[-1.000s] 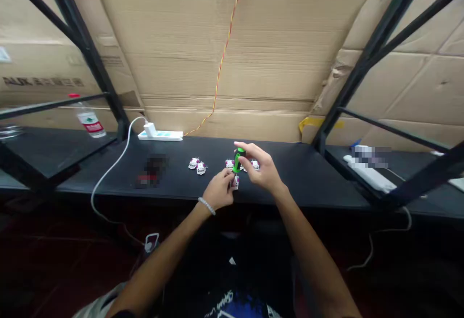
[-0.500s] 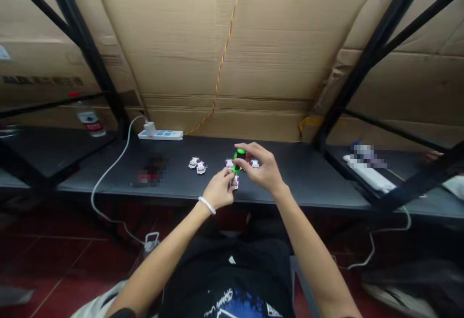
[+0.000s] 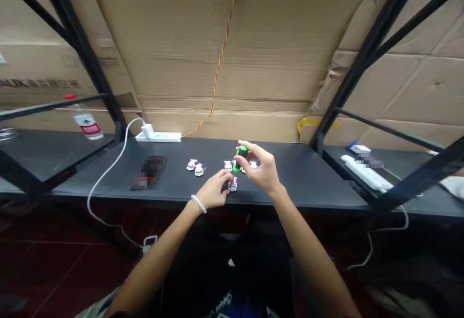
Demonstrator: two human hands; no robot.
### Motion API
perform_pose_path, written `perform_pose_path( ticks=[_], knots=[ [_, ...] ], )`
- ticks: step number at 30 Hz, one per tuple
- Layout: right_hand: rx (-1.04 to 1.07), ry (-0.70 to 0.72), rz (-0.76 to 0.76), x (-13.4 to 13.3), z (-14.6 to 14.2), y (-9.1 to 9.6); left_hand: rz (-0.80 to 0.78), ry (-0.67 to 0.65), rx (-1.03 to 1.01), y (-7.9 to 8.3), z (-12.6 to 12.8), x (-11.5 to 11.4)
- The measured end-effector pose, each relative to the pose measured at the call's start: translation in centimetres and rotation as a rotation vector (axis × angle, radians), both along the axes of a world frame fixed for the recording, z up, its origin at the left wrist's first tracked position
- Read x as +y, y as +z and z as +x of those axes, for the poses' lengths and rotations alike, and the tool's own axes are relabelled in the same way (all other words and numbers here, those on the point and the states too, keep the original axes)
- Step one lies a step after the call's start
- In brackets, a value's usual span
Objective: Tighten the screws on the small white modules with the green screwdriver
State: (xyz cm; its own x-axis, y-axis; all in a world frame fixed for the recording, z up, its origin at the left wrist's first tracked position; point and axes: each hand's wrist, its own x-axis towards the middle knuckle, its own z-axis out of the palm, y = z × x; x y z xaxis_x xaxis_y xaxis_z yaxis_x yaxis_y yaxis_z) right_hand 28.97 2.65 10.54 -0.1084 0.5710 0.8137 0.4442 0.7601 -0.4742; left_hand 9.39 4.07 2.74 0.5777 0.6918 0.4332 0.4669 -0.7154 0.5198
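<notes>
My right hand (image 3: 261, 167) is closed around the green-and-black handle of a screwdriver (image 3: 239, 157). The screwdriver leans slightly, its shaft pointing down at a small white-and-pink part (image 3: 233, 184) near the table's front edge. Thumb and fingers of my left hand (image 3: 213, 188) close on the left side of that part, close to the shaft. Whether the tip sits in a screw is too small to tell. Several similar white-and-pink parts lie behind, partly covered by my right hand, and two more parts (image 3: 195, 167) rest to the left.
On the dark table (image 3: 290, 182), a white power strip (image 3: 163, 137) with a plugged-in charger stands at the back, its cable (image 3: 105, 173) hanging over the front edge. A blurred dark object (image 3: 148, 173) lies left. Black metal frames (image 3: 348, 81) flank both sides; a bottle (image 3: 87, 122) stands beyond the left one.
The camera view has shifted slightly. The screwdriver handle tilts a little more to the right, and the part under it shows more clearly. Both hands keep their hold.
</notes>
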Motion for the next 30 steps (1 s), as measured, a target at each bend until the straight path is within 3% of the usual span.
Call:
perform_pose_path(
  ticks=[10,18,20,24,26,30],
  knots=[
    [0.04,-0.045,0.013,-0.1,0.1,0.0,-0.042,0.008,-0.033,0.1,-0.2,0.2],
    [0.401,-0.114,0.036,-1.4,3.7,-0.7,-0.007,0.008,-0.004,0.9,-0.9,0.6],
    [0.447,-0.136,0.02,-1.9,5.1,-1.2,0.042,0.104,-0.01,1.2,-2.1,1.5],
    [0.492,-0.214,0.046,-2.6,7.4,-2.1,0.187,0.468,0.142,1.1,-5.0,3.2],
    [0.5,-0.228,0.056,-2.8,7.9,-2.2,0.209,0.495,0.204,0.7,-5.7,3.6],
    [0.522,-0.199,0.054,-2.8,8.0,-2.1,0.192,0.369,0.215,-0.2,-4.7,3.7]
  ],
)
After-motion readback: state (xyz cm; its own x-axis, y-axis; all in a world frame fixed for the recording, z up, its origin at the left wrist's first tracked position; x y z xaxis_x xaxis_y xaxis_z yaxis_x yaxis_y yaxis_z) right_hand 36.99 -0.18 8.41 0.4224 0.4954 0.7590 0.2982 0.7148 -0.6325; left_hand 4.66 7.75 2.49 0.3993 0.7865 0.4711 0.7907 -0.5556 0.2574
